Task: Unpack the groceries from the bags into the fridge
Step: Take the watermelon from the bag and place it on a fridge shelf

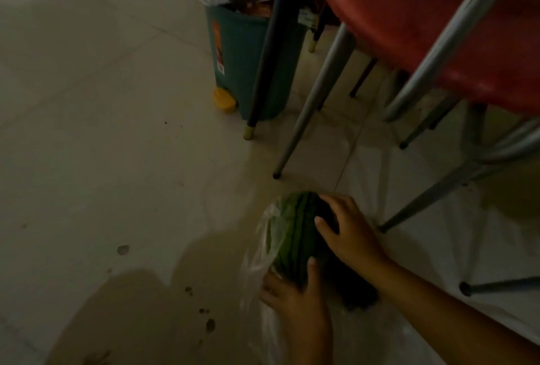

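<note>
Striped green watermelon (295,236), dark bands running along its length, lying on its side on the pale tiled floor. It sits partly inside a thin, translucent plastic bag (263,250), whose film (crumpled, pulled back) covers only its left flank and near end.

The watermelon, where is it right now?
In the head view, the watermelon sits low and right of centre on the floor, partly in a clear bag, between the left hand and right hand, near the chair legs.
</note>
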